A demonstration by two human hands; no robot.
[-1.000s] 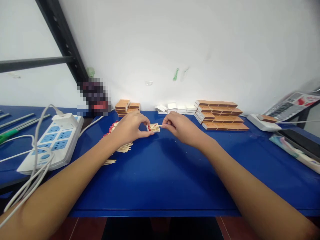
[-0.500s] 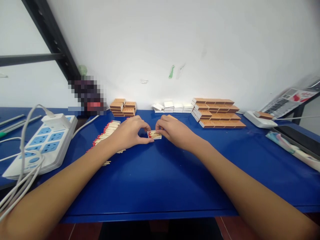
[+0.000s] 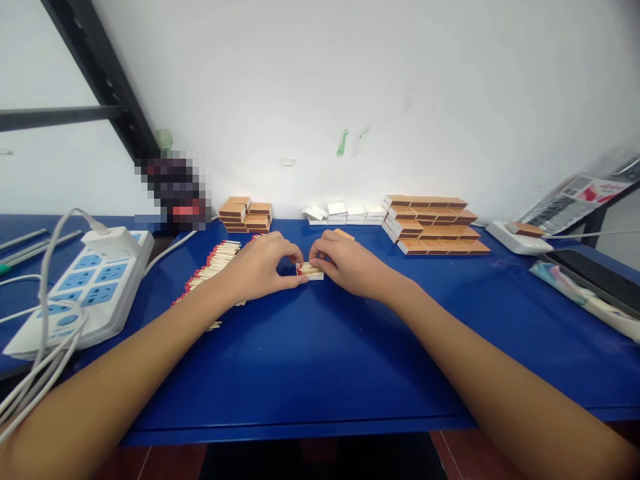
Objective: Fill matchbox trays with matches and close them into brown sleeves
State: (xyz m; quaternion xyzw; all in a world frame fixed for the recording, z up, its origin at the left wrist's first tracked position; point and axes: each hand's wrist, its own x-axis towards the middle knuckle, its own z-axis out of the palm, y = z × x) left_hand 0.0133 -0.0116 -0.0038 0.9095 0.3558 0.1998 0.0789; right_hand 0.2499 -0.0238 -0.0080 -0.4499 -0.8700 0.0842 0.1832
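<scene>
A small white matchbox tray [image 3: 315, 276] lies on the blue table between my hands, with red-tipped matches [image 3: 308, 268] in it. My left hand [image 3: 267, 267] has its thumb and index finger curved around the tray's left end, gripping it. At the right end, my right hand [image 3: 345, 263] has its fingers pinched together on the matches; its fingertips partly hide them. Beside my left wrist lies a wide spread of loose matches [image 3: 215, 263], partly covered by my forearm. Just behind my right hand is an orange matchbox sleeve [image 3: 345, 234], mostly hidden.
Orange matchboxes [image 3: 245, 215] are stacked at the back left, and white trays [image 3: 345, 214] along the wall. A stepped stack of matchboxes [image 3: 435, 227] stands at the back right. A power strip [image 3: 85, 287] with cables lies left; a white adapter [image 3: 517, 240] and a dark phone-like slab [image 3: 590, 273] lie right.
The matches have settled lower and flatter in the tray under my right fingers. Both hands stay almost in place.
</scene>
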